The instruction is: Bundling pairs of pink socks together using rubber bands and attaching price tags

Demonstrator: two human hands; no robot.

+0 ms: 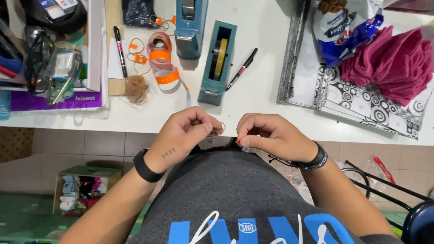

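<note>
Hands are working close together at the near edge of the white table [262, 97], just above the person's grey shirt [226, 194]. Left hand [183, 133] is curling its fingers shut, with thumb and fingertips pinching a thin rubber band [221, 128] whose loop is showing between the two hands. Right hand [271, 135] is also closing, thumb and forefinger nipping a small orange tag [238, 142] at its lower left corner. Whether tag and band are touching cannot be told. A black watch [143, 166] is sitting on the left wrist and a dark bracelet [314, 160] on the right.

Farther out on the table, a teal tape dispenser [218, 63] is lying straight beyond the hands, with a second, larger dispenser [190, 27] just left of it and farther away. A black pen [242, 68] is lying right of the near dispenser. Left of both, rolls of orange tape [161, 61] are lying beside a heap of rubber bands [136, 88], loose orange-tagged bands [137, 53] and a black marker [120, 50]. At the far left, a purple folder [54, 100] is lying under a clear container [61, 68] of small items. At the right, patterned black-and-white sheets [361, 99] are carrying a pile of magenta cloth [393, 63] and a blue-and-white bag [346, 29]. Below the table, near left, a cardboard box [83, 190] is sitting on the floor.
</note>
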